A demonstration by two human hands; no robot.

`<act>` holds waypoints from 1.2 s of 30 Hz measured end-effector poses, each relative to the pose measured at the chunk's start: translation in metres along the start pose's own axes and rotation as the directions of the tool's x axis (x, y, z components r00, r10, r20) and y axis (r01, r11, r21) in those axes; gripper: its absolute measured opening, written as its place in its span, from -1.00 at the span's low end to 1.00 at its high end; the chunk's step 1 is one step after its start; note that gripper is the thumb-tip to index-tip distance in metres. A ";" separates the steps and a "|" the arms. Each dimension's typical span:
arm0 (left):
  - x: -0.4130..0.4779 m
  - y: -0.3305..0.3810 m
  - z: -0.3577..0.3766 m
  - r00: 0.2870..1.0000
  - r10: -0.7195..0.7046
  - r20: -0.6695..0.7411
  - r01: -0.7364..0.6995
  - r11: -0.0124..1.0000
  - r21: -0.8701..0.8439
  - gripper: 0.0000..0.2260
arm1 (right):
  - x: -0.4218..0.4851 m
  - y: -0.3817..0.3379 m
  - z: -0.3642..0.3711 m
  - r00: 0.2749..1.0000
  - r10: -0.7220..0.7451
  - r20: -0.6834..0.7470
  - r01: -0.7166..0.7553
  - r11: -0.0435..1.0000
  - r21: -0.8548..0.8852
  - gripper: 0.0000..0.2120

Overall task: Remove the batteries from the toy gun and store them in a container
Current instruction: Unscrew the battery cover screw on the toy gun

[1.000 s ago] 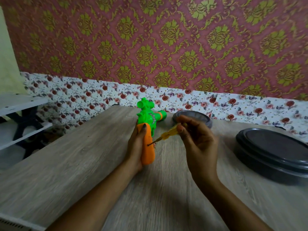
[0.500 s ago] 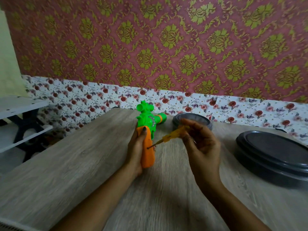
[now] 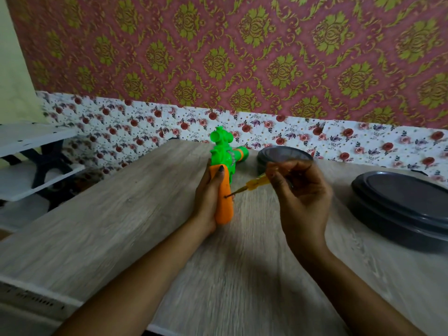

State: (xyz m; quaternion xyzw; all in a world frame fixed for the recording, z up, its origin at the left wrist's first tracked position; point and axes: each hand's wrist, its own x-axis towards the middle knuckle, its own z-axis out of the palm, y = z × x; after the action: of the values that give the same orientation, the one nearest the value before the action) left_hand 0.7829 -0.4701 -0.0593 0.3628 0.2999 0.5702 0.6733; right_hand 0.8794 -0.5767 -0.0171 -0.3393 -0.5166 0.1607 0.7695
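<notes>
The toy gun (image 3: 224, 163) has a bright green body and an orange grip, and it lies over the wooden table (image 3: 121, 214). My left hand (image 3: 208, 200) wraps the orange grip from the left, thumb on top. My right hand (image 3: 303, 197) pinches a small screwdriver (image 3: 254, 185) with a yellow handle. Its metal tip touches a dark spot on the side of the orange grip. No batteries are visible. A small round dark container (image 3: 283, 156) sits just behind my right hand.
A large dark oval container with its lid on (image 3: 402, 209) stands at the right of the table. A white shelf unit (image 3: 31, 161) stands off the table's left edge. Patterned wallpaper covers the wall behind the table.
My right hand's fingers have shifted around the screwdriver handle while the tip stays on the grip. The view has tilted slightly. The left hand keeps the gun in the same place.
</notes>
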 end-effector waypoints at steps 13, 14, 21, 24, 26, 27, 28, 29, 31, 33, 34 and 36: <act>0.004 0.002 -0.005 0.999 -0.037 0.018 0.036 0.999 0.025 -0.60 | -0.002 0.008 -0.003 0.999 -0.038 0.017 0.039 0.997 -0.061 -0.72; 0.005 0.003 -0.006 0.999 -0.044 0.012 0.044 0.999 0.025 -0.59 | -0.002 0.008 -0.003 0.999 -0.043 0.030 0.045 0.997 -0.069 -0.71; 0.015 0.005 -0.011 0.997 -0.077 -0.005 0.077 0.997 0.003 -0.57 | -0.005 0.010 -0.002 0.998 -0.056 0.037 0.058 0.996 -0.062 -0.82; 0.014 0.003 -0.011 0.999 -0.053 0.013 0.052 0.997 0.049 -0.56 | -0.004 0.009 -0.002 0.999 -0.034 0.041 0.036 0.998 -0.059 -0.73; 0.014 0.003 -0.011 0.999 -0.038 0.030 0.036 0.997 0.062 -0.56 | -0.004 0.008 -0.002 0.998 -0.005 0.069 0.009 0.999 -0.052 -0.70; 0.013 0.004 -0.011 0.999 -0.032 0.035 0.030 0.998 0.064 -0.56 | -0.004 0.008 -0.002 0.996 0.002 0.084 0.003 0.998 -0.057 -0.71; 0.014 0.004 -0.012 0.999 -0.027 0.036 0.025 0.998 0.065 -0.56 | -0.004 0.008 -0.002 0.995 0.006 0.095 0.000 0.998 -0.063 -0.72; 0.014 0.004 -0.012 0.999 -0.025 0.037 0.023 0.998 0.064 -0.57 | -0.004 0.008 -0.002 0.995 0.003 0.098 0.003 0.998 -0.068 -0.75; 0.013 0.004 -0.011 0.999 -0.028 0.032 0.026 0.998 0.058 -0.57 | -0.003 0.006 -0.001 0.996 -0.018 0.085 0.025 0.996 -0.083 -0.80; 0.011 0.004 -0.010 0.999 -0.024 0.037 0.022 0.998 0.050 -0.57 | -0.003 0.006 -0.002 0.997 -0.036 0.064 0.041 0.995 -0.087 -0.81; 0.011 0.003 -0.010 0.999 -0.017 0.048 0.015 0.999 0.049 -0.57 | -0.002 0.006 -0.002 0.998 -0.034 0.058 0.039 0.996 -0.086 -0.77; 0.009 0.002 -0.010 0.998 -0.006 0.064 0.002 0.998 0.064 -0.58 | -0.003 0.007 -0.003 0.997 -0.035 0.065 0.042 0.993 -0.108 -0.70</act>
State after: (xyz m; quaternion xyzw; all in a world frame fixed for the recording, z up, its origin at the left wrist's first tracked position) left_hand 0.7754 -0.4595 -0.0627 0.4015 0.2970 0.5472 0.6716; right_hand 0.8810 -0.5744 -0.0250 -0.3657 -0.5551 0.1281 0.7360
